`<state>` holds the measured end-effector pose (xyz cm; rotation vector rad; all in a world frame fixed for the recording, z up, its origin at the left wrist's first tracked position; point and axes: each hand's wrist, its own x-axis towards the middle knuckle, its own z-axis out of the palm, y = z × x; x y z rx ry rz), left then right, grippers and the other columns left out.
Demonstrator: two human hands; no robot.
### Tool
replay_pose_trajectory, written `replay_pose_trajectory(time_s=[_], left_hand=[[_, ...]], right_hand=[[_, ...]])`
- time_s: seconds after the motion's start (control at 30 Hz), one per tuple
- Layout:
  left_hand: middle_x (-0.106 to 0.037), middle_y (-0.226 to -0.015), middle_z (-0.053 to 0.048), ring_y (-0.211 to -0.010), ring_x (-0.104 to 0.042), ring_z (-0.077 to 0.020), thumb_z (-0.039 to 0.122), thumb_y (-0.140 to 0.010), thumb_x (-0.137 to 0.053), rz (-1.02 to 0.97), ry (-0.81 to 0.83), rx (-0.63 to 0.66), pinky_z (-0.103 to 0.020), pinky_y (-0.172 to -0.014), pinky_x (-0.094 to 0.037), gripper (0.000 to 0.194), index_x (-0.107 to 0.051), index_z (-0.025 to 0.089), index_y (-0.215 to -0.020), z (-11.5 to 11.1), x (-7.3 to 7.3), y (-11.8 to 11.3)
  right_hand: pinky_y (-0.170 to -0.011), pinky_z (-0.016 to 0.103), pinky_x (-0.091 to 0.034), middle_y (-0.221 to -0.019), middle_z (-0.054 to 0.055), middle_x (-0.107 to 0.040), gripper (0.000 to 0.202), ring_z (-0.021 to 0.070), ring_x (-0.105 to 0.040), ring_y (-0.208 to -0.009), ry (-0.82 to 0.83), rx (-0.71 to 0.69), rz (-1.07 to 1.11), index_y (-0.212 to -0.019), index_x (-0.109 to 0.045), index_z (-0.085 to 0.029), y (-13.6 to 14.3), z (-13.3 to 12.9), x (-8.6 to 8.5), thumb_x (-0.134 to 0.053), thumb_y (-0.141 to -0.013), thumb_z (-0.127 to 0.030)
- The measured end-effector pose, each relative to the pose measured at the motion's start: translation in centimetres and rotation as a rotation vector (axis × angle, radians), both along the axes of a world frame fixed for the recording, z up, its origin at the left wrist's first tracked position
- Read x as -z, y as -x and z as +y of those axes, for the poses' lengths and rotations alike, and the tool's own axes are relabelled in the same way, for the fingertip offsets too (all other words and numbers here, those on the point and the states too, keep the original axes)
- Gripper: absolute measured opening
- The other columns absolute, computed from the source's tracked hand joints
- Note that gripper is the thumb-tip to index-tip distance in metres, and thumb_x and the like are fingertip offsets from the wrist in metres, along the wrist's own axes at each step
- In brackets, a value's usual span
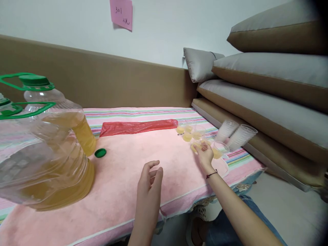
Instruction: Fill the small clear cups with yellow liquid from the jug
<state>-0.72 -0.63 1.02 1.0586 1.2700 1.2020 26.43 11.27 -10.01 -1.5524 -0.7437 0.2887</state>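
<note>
My left hand [150,181] hovers over the pink towel [120,184] with fingers loosely curled and apart, holding nothing. At the right, my right hand [205,155] has its fingers closed on a clear plastic cup [195,147] with yellow liquid. Several similar cups with yellow liquid stand around and behind it, one of them [217,152] just right of the hand. Two stacks of clear cups [241,137] lean beyond them. Large bottles of yellow liquid [64,177] stand at the left, and a green cap [100,152] lies beside them.
A flattened red plastic bag [138,127] lies along the towel's back edge. Grey and brown cushions [266,99] are piled at the right. Behind is a brown padded board [102,75]; a pink note [121,14] is on the wall.
</note>
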Motion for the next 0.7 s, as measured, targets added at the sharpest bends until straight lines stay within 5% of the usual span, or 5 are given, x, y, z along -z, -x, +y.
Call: replay_pose_trajectory(time_s=[0.4, 0.57, 0.7], left_hand=[[-0.063, -0.084, -0.003, -0.083, -0.063, -0.0217, 0.051, -0.080, -0.057, -0.006, 0.004, -0.010, -0.033, -0.072, -0.045, 0.037, -0.060, 0.023, -0.103, 0.3, 0.3, -0.2], [-0.064, -0.086, -0.003, -0.087, -0.063, -0.0219, 0.053, -0.081, -0.055, 0.022, -0.011, 0.022, -0.032, -0.071, -0.045, 0.038, -0.058, 0.023, -0.105, 0.5, 0.6, -0.1], [-0.064, -0.092, -0.004, -0.095, -0.063, -0.0239, 0.052, -0.082, -0.054, 0.051, -0.027, 0.077, -0.034, -0.076, -0.046, 0.039, -0.056, 0.022, -0.106, 0.7, 0.8, 0.0]], right_hand=[[-0.089, 0.045, -0.053, -0.123, 0.008, -0.060, 0.033, 0.0224, -0.061, -0.106, -0.056, -0.037, 0.083, -0.121, -0.057, -0.017, 1.2, -0.2, -1.0, -0.061, -0.092, -0.033], [-0.098, 0.050, -0.047, -0.137, 0.009, -0.049, 0.048, 0.0271, -0.052, -0.121, -0.137, -0.100, 0.171, -0.126, -0.051, -0.021, 3.6, -5.7, -1.1, -0.069, -0.083, -0.031], [-0.091, 0.044, -0.053, -0.121, 0.006, -0.058, 0.049, 0.0246, -0.060, -0.109, -0.116, -0.256, 0.270, -0.110, -0.056, -0.027, 5.6, -10.7, -0.3, -0.077, -0.068, -0.040]])
